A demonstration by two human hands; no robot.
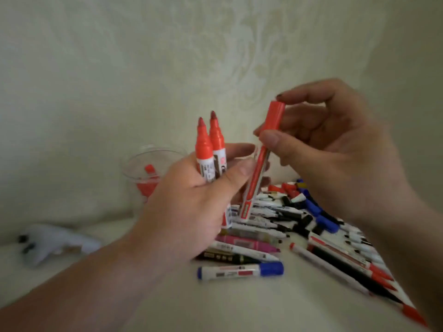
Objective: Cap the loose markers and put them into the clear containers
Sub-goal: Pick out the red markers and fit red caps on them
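My left hand [196,200] grips two uncapped red markers [211,149] upright, tips up, and its thumb also presses on a third red marker [257,168]. That third marker is tilted and wears a red cap [274,116]. My right hand [335,144] pinches it just below the cap, with the index finger on the cap's top. Behind my left hand stands a clear container [146,173] with red markers or caps inside. A pile of loose markers [287,219], black, blue, red and pink, lies below my hands.
A blue-capped marker [241,270] lies alone at the front of the pile. A white object with dark marks [52,243] rests at the left on the pale cloth surface [239,307]. A pale patterned wall rises close behind.
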